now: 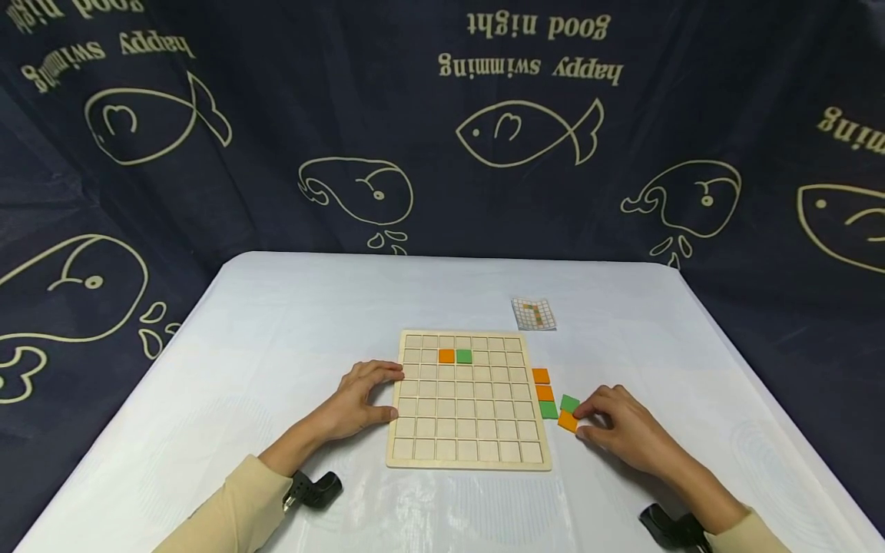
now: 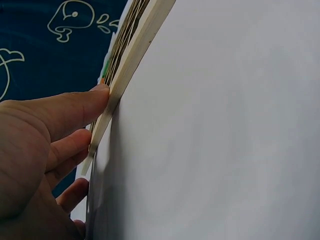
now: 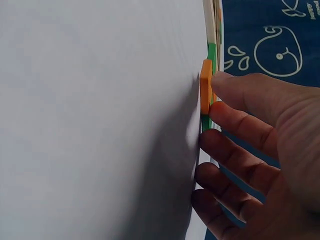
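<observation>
A light wooden grid board (image 1: 484,455) lies on the table, with an orange tile (image 1: 446,355) and a green tile (image 1: 464,356) side by side in its second row. My left hand (image 1: 356,401) rests at the board's left edge, fingers extended; in the left wrist view the thumb (image 2: 95,102) touches the board's side. Right of the board, my right hand (image 1: 625,427) has its thumb and index finger at a loose orange tile (image 1: 568,421), pinching its near side. Against that tile lies a green one (image 1: 570,403). In the right wrist view the orange tile (image 3: 205,87) stands before the thumb.
Along the board's right edge lie two orange tiles (image 1: 541,375) and a green tile (image 1: 548,410). A small printed pattern card (image 1: 534,314) lies beyond the board's far right corner. A dark printed cloth (image 1: 429,115) hangs behind the white table (image 1: 332,299).
</observation>
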Available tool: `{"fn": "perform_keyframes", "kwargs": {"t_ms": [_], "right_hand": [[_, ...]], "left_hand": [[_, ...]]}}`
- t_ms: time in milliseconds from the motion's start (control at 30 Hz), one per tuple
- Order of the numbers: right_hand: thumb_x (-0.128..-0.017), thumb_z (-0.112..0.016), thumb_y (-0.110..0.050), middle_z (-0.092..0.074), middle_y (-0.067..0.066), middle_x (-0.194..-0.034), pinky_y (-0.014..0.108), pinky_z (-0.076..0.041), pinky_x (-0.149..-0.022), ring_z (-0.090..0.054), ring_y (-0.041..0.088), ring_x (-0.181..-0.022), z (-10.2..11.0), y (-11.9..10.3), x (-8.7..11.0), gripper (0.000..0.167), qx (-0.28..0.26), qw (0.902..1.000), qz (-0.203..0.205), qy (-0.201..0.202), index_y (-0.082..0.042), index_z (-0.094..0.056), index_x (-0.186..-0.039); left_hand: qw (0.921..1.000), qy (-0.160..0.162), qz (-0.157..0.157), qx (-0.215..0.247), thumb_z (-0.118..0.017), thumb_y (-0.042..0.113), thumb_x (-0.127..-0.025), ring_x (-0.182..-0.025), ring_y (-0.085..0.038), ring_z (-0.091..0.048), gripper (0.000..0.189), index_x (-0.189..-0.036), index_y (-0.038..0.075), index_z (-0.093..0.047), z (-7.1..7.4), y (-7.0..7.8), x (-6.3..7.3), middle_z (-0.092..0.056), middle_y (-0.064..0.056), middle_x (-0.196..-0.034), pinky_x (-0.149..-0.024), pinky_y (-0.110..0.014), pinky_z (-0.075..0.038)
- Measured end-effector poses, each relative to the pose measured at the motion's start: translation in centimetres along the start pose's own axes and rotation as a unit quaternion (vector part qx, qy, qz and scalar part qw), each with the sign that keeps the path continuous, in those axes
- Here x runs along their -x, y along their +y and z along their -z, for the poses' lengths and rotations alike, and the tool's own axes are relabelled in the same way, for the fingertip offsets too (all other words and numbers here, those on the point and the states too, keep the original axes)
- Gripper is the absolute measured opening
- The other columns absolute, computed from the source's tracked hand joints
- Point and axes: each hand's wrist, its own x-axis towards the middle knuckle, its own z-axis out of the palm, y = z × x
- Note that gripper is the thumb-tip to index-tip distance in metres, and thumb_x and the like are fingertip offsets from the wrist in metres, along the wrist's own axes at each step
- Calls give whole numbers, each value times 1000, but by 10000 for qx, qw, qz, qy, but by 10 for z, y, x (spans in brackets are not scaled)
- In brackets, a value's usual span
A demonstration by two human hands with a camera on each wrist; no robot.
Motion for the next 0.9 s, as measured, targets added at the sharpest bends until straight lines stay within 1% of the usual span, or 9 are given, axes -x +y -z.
{"fn": "perform_keyframes", "kwargs": {"t_ms": [167, 533, 733, 900], "right_hand": [[-74, -78, -21, -59, -15, -90, 26, -40, -73, -43, 6, -85, 0, 2, 2, 14, 130, 9998, 82, 121, -26, -69, -85], [-74, -78, -22, -61, -12, -94, 31, -41, -76, -44, 7, -89, 0, 3, 2, 19, 244, 9992, 161, 278, -22, -71, -90], [-70, -81, -27, -59, -11, -89, 32, -40, -77, -44, 9, -88, -2, 1, 2, 19, 307, 9992, 66, 263, -24, -70, -85], [-68, -82, -31, -57, -9, -86, 32, -39, -75, -43, 10, -85, -4, -2, 0, 23, 536, 9982, 115, 257, -22, -70, -85]], "left_hand": [[10000, -2, 22, -4, -75, 17, -77, -132, -28, -33, 54, -127, 10, -56, 0, 0, 0, -46, -3, -141, -106, -54, -18], [10000, -3, 12, -28, -75, 18, -78, -132, -28, -32, 54, -128, 11, -56, -1, -1, 0, -46, -1, -142, -106, -54, -18], [10000, -3, -3, -33, -75, 18, -78, -132, -27, -32, 54, -128, 11, -56, -1, -2, 0, -46, -1, -142, -106, -53, -19], [10000, -9, 3, -28, -75, 18, -77, -132, -28, -32, 54, -128, 10, -56, -1, -1, 0, -46, -1, -142, -106, -54, -18]]}}
